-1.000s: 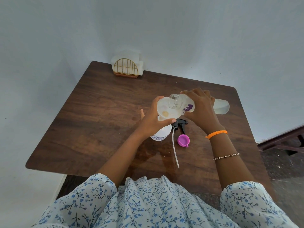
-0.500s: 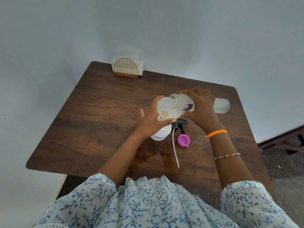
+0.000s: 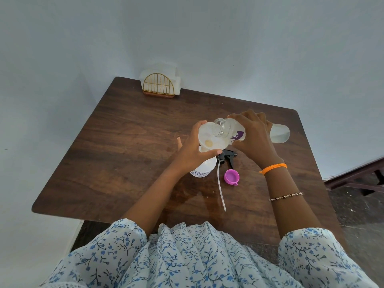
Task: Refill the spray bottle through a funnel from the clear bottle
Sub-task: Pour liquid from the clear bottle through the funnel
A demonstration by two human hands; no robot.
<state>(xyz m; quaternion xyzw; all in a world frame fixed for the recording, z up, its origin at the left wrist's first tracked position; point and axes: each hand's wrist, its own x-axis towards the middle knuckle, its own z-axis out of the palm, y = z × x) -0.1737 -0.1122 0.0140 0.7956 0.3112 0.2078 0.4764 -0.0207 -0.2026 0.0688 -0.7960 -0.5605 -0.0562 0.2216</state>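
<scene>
Midway through refilling, the left hand point(image 3: 192, 151) pinches the white funnel point(image 3: 212, 141) seated in the spray bottle point(image 3: 202, 169) at bench point(image 3: 128, 142) centre, while the right hand point(image 3: 252, 135) grips the tipped clear bottle point(image 3: 239, 132), some liquid left inside.

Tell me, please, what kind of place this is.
Probably a plain room in a home: a dark wooden table against a bare pale wall, with a gold wire napkin holder at its far edge.

My desk point(image 3: 128, 146) is dark wood-grain, smooth with slight sheen. Clear bottle point(image 3: 230, 130) and funnel point(image 3: 207, 140): translucent plastic. Cap point(image 3: 231, 177): glossy purple plastic. My sleeves point(image 3: 315, 254): floral cloth.
</scene>
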